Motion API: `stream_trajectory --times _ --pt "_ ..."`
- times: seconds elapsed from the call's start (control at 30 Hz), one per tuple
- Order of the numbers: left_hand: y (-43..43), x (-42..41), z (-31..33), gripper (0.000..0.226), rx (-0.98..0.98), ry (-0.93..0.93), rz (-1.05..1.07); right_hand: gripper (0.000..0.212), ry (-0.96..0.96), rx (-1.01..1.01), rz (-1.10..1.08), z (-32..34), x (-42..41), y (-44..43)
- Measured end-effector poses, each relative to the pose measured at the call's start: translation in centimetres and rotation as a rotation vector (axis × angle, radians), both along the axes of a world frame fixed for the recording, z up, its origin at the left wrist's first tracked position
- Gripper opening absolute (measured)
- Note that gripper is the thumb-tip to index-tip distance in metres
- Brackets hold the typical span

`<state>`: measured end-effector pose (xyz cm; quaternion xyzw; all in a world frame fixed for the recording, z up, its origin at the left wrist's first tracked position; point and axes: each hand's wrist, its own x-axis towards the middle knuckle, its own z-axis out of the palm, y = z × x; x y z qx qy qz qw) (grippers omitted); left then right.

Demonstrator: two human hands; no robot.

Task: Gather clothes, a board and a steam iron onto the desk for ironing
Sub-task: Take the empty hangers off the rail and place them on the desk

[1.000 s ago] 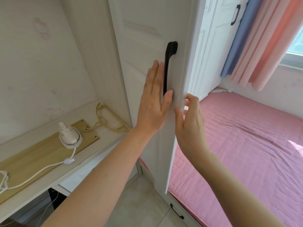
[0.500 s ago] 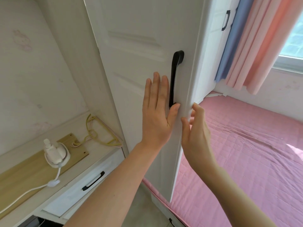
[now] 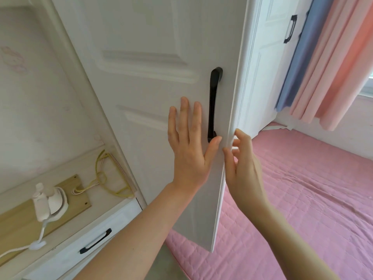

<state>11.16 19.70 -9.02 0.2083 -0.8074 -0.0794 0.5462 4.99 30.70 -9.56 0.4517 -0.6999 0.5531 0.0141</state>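
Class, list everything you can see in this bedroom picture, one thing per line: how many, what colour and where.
wardrobe door: one, white, centre, ajar
door handle: one, black, near that door's right edge
curtains: at least two, blue and pink, upper right
bed cover: one, pink, lower right
desk: one, whitish, lower left
board: one, light wood, on the desk
steam iron: one, white, on the board
hangers: a few, yellow, on the desk by the wardrobe
drawer: one, white, black handle, under the desktop
left hand: flat against the door
right hand: pinching the door's edge
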Motion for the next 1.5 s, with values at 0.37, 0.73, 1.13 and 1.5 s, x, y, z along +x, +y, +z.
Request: stream_trajectory --times 0.37,0.73,1.13,1.5 --pt "-2.6 -4.4 0.4 0.066 -0.009 -0.162 0.171 0.047 -0.080 -0.057 0.087 -0.7 -7.1 -4.8" --pt "-8.3 -5.1 0.4 0.063 -0.160 -0.433 0.347 0.085 0.026 -0.026 0.093 -1.6 -11.7 -10.7" --pt "-15.3 -3.4 1.5 0.072 -0.167 -0.501 0.515 0.081 0.035 0.064 0.173 -0.4 -14.2 -17.2" --pt "-20.4 -3.1 0.8 0.063 -0.349 -0.620 0.671 0.098 0.273 0.097 0.146 -0.4 -12.7 -23.2"
